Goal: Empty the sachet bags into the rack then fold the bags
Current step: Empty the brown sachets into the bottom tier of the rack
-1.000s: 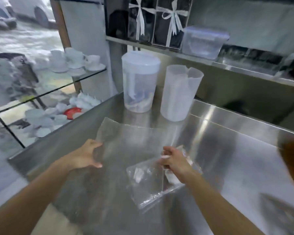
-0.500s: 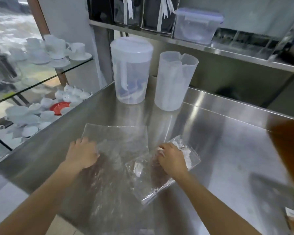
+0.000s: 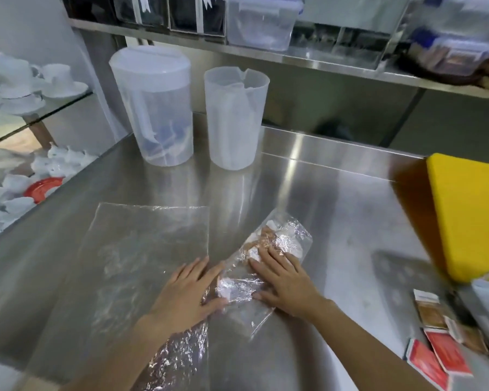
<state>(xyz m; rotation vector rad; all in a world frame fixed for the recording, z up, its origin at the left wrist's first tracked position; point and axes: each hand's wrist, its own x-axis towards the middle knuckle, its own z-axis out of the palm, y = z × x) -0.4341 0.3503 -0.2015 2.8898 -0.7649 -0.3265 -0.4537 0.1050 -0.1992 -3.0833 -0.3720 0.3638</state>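
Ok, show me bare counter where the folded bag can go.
Bare steel lies between the open jug, the yellow board and the small crumpled bag; more in front of the right hand, up to the red sachets. Crowded: the flat bag fills the left; both hands press plastic.

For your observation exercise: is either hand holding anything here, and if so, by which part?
Nothing is lifted. Both the left hand and right hand press flat on the small folded bag, left at its near-left end, right across its middle.
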